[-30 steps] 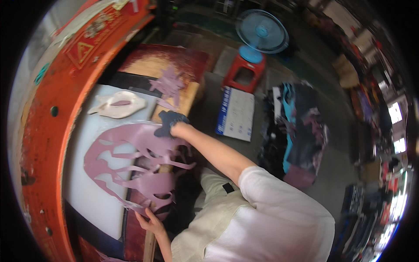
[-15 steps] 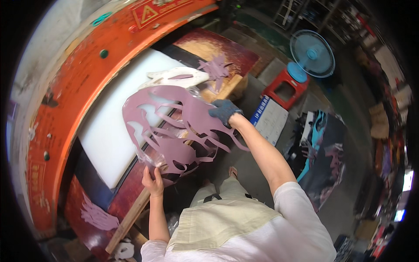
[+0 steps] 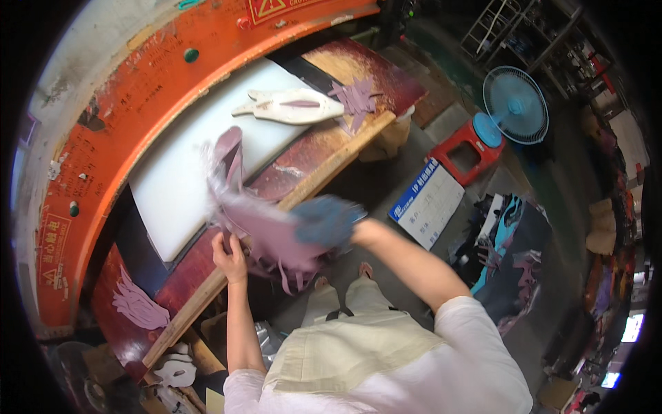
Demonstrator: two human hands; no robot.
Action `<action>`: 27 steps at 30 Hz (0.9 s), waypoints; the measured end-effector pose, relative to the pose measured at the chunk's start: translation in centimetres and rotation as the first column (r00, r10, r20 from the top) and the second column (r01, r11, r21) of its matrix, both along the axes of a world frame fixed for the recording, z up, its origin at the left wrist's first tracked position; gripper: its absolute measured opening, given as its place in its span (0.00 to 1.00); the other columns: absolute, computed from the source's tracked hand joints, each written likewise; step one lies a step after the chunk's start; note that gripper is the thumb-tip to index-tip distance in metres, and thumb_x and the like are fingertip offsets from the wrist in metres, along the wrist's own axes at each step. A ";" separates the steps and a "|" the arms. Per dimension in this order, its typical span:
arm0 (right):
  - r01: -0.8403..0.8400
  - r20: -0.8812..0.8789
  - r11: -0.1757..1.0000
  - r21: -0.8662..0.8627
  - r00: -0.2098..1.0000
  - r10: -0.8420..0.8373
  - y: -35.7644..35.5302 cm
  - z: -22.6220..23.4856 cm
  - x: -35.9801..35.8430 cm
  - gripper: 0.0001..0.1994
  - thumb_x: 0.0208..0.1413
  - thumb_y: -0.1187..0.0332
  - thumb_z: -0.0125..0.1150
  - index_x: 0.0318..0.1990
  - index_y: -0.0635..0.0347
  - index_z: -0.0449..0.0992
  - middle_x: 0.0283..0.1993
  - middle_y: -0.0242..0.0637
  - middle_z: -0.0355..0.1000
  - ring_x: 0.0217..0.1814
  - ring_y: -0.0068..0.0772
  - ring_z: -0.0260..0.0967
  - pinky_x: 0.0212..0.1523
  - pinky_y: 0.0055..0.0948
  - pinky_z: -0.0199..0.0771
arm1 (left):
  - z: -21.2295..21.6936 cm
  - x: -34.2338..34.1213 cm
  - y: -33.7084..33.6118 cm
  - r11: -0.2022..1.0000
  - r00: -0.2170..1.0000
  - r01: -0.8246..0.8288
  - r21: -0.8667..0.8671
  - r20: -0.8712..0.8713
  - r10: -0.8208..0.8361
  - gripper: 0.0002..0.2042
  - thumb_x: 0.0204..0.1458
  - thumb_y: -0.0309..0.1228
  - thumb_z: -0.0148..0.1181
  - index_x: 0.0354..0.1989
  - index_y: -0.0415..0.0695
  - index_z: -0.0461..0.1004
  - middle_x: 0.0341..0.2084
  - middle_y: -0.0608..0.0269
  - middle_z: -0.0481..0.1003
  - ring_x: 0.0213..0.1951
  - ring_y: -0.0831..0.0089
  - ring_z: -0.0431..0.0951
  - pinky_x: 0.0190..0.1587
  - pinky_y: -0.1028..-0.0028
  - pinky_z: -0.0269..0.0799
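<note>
A limp mauve sheet with cut-out holes hangs bunched and blurred over the front edge of the bench. My right hand, in a blue-grey glove and smeared by motion, grips its right side. At its lower left edge is my bare left hand, fingers curled closed on the sheet; the fingertips are partly hidden. Clear film shows along the sheet's left side. Beyond it, a cream fish-shaped cutting die with a mauve slit lies on a white board.
Mauve strips lie in one pile beside the die and another at the bench's left end. An orange machine frame arches over the far side. Wooden rail edges the bench. Right: red stool, blue fan, dark scrap bag.
My right hand has swept left and toward me, folding the spread sheet into a bunch. The die and more of the white board have come into sight. The view has shifted slightly.
</note>
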State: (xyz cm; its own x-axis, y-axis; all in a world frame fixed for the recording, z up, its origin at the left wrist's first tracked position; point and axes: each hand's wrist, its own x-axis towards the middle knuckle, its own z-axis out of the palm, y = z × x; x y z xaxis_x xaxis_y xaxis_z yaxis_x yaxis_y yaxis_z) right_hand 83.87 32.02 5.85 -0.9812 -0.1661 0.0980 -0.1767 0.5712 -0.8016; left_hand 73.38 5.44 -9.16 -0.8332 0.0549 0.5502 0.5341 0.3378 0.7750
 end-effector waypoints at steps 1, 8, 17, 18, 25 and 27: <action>0.148 0.062 0.984 -0.095 0.988 -0.143 2.7 -0.4 2.5 0.16 0.49 0.58 0.57 0.40 0.61 0.76 0.37 0.49 0.76 0.37 0.50 0.74 0.41 0.41 0.73 | 0.2 0.2 0.4 0.999 1.000 0.007 0.035 0.023 -0.008 0.11 0.55 0.27 0.60 0.42 0.35 0.70 0.30 0.59 0.72 0.30 0.72 0.71 0.37 0.75 0.69; 0.762 0.338 0.626 -0.169 0.641 -0.689 10.8 0.6 22.6 0.16 0.52 0.66 0.65 0.47 0.63 0.77 0.40 0.38 0.77 0.41 0.27 0.71 0.45 0.29 0.71 | 5.3 1.0 5.0 0.841 0.797 0.434 0.322 0.299 -0.525 0.10 0.55 0.22 0.59 0.45 0.39 0.70 0.38 0.70 0.70 0.38 0.82 0.69 0.42 0.81 0.66; 0.973 0.033 0.225 0.044 0.224 -0.974 10.7 4.8 36.9 0.11 0.49 0.66 0.67 0.37 0.64 0.79 0.32 0.39 0.76 0.32 0.25 0.69 0.34 0.31 0.70 | 20.0 1.5 21.4 0.236 0.214 0.943 0.235 0.115 -0.970 0.18 0.50 0.35 0.68 0.43 0.37 0.71 0.33 0.66 0.73 0.34 0.78 0.71 0.39 0.79 0.67; 0.982 -0.015 0.186 0.025 0.186 -0.982 12.1 5.1 37.9 0.12 0.50 0.66 0.66 0.39 0.63 0.79 0.32 0.38 0.76 0.32 0.25 0.69 0.34 0.30 0.70 | 21.7 2.8 24.1 0.219 0.186 0.943 0.251 0.148 -0.971 0.18 0.51 0.36 0.67 0.43 0.38 0.71 0.33 0.66 0.73 0.34 0.78 0.71 0.39 0.78 0.67; 0.812 0.128 -0.296 -0.503 -0.268 -0.955 29.6 9.0 44.5 0.12 0.52 0.70 0.64 0.44 0.58 0.76 0.32 0.31 0.74 0.29 0.27 0.70 0.28 0.32 0.71 | 26.9 13.7 49.4 0.001 -0.051 0.934 0.356 0.135 -0.990 0.10 0.57 0.27 0.57 0.46 0.39 0.72 0.33 0.67 0.74 0.30 0.82 0.73 0.28 0.81 0.70; 0.673 0.124 -0.311 -0.671 -0.312 -0.942 37.4 11.2 48.2 0.10 0.53 0.68 0.64 0.41 0.59 0.75 0.31 0.35 0.73 0.25 0.27 0.69 0.23 0.35 0.68 | 29.0 17.9 56.9 -0.083 -0.114 0.948 0.306 0.085 -0.990 0.12 0.58 0.28 0.57 0.48 0.39 0.72 0.33 0.66 0.74 0.30 0.81 0.74 0.28 0.80 0.70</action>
State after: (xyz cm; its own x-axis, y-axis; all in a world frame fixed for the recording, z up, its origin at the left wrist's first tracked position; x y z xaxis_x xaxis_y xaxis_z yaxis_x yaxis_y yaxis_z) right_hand 132.06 69.40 17.05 0.2598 0.9637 0.0611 -0.0982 0.0893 -0.9911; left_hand 91.23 62.38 19.87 -0.0161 0.8836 0.4680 0.0301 -0.4674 0.8835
